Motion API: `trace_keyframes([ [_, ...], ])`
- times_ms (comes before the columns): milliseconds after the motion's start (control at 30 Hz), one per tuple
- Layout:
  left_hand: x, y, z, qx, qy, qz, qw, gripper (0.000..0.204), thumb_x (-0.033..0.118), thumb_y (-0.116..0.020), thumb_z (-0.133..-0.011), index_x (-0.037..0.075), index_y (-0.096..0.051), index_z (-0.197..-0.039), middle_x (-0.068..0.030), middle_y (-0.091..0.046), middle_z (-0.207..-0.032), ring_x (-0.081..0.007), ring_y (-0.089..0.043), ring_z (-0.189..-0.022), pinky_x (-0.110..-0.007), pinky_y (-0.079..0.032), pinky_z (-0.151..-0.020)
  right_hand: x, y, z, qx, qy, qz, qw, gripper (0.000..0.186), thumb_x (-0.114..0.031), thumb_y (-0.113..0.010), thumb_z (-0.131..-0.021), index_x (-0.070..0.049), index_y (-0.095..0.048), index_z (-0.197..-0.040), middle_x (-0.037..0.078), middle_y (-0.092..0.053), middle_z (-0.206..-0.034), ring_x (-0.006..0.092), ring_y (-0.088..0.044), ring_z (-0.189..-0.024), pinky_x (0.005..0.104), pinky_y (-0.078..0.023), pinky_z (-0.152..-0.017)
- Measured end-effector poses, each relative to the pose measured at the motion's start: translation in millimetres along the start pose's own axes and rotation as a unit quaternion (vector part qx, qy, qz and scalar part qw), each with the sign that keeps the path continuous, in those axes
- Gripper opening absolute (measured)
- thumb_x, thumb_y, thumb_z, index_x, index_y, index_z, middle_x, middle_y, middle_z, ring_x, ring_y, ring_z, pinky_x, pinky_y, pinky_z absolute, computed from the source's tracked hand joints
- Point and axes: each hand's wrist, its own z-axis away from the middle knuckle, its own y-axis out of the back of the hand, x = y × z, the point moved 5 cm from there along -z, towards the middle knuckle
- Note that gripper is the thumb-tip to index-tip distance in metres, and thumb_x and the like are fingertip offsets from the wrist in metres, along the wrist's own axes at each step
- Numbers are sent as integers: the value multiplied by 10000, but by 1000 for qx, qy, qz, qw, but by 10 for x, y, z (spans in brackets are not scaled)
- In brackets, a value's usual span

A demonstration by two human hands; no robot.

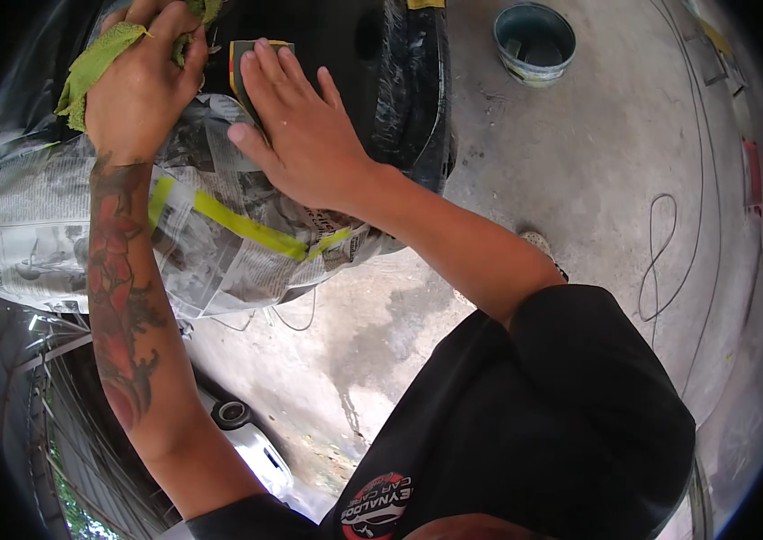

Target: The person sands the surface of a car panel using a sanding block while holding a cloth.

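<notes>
My left hand [136,94] is closed around a crumpled green cloth [98,76] at the upper left. Parts of the cloth stick out on both sides of the fingers. My right hand [309,148] lies flat with its fingers stretched out over a thin rectangular grey pad [239,56] with yellow and red edging. Most of that pad is hidden beneath the palm and fingers. It rests on a glossy black vehicle panel [336,31], and the thumb points out to the left. Whitish scuffs mark the panel's right side [395,81].
Newspaper masking [48,216] covers the near part of the vehicle, held with yellow-green tape [246,225]. A bucket of water [534,45] stands on the concrete floor at the upper right. Thin cables [660,243] trail along the floor. A white car [260,454] shows at the lower left.
</notes>
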Motion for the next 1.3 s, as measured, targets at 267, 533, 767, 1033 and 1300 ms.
trace_keyframes([
  [267, -1, 47, -21, 20, -11, -29, 999, 154, 133, -718, -779, 107, -575, -830, -42, -611, -923, -321, -584, -873, -438, -505, -719, 56, 69, -483, 1, 6, -6, 1000, 727, -434, -457, -1018, 31, -257, -1539, 236, -215, -1627, 425, -226, -1498, 648, -231, -1156],
  [533, -4, 43, 42, -7, 30, -42, 999, 123, 153, -712, -824, 91, -644, -906, -70, -638, -992, -326, -604, -929, -445, -505, -792, -245, -28, -10, -78, -5, -36, 996, 733, -473, -389, -1036, 2, -218, -1566, 199, -156, -1658, 371, -146, -1537, 629, -191, -1183],
  [767, 35, 55, -78, 2, 27, -33, 999, 116, 128, -722, -814, 96, -651, -899, -60, -649, -1014, -310, -616, -928, -429, -513, -789, 459, 230, -1056, 45, -45, -30, 998, 699, -430, -444, -1016, 13, -273, -1527, 192, -242, -1629, 364, -207, -1518, 668, -228, -1154],
  [1033, 49, 58, -41, 7, 31, -24, 999, 136, 100, -741, -788, 109, -647, -887, -51, -654, -993, -298, -627, -908, -422, -515, -767, 340, 75, -562, -21, -20, -10, 1000, 751, -498, -418, -1021, -2, -235, -1554, 187, -184, -1651, 365, -176, -1528, 677, -210, -1156],
  [1300, 40, 46, -20, -6, 30, -20, 999, 147, 92, -740, -787, 113, -643, -896, -43, -654, -989, -299, -629, -898, -418, -514, -762, 270, 46, -522, -21, -44, -29, 998, 755, -477, -436, -1018, -2, -225, -1564, 183, -175, -1656, 358, -180, -1529, 676, -174, -1164],
])
